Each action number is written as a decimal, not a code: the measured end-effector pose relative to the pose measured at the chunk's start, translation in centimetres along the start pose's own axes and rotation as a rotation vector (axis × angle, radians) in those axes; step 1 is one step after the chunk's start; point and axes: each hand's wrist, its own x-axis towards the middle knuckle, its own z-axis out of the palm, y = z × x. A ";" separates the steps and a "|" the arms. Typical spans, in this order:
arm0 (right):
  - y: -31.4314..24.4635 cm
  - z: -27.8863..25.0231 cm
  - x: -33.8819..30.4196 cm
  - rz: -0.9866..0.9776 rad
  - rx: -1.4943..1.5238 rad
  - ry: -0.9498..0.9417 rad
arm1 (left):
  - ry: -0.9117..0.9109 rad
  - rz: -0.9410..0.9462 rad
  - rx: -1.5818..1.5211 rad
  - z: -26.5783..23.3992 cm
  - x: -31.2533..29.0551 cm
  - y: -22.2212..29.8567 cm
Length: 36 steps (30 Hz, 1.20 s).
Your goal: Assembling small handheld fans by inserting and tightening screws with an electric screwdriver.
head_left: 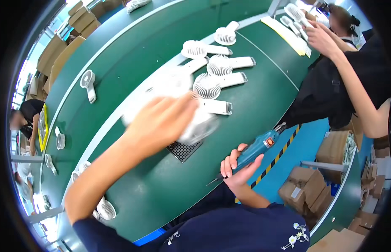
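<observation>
Worktable (153,201), green, carries white fans (207,86) — blue floor (304,147), cardboard boxes (302,185) alongside.

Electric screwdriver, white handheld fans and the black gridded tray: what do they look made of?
Electric screwdriver: the teal body looks like hard plastic, fairly smooth, with its uniform molded-in-looking colour.
White handheld fans: probably molded plastic, satin-smooth, going by the thin, regular grille ribs.
Black gridded tray: perhaps plastic, as its repeated cells suggest molding, though metal can't be ruled out.

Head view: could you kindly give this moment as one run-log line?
left hand: blurred, at white fan, grip unclear | right hand: holding teal screwdriver, tip toward lower left | black mat: on green table
</observation>
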 end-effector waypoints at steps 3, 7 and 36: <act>-6.8 -2.5 1.6 -0.022 -0.096 -0.060 | 0.206 -0.015 -0.281 9.5 14.5 3.5; -7.3 -2.2 0.8 -0.280 -0.149 0.031 | 0.307 0.351 -0.312 19.4 29.0 9.7; -9.0 -1.5 1.2 -0.018 -0.403 0.075 | 0.119 -1.676 0.141 21.7 -19.3 -13.0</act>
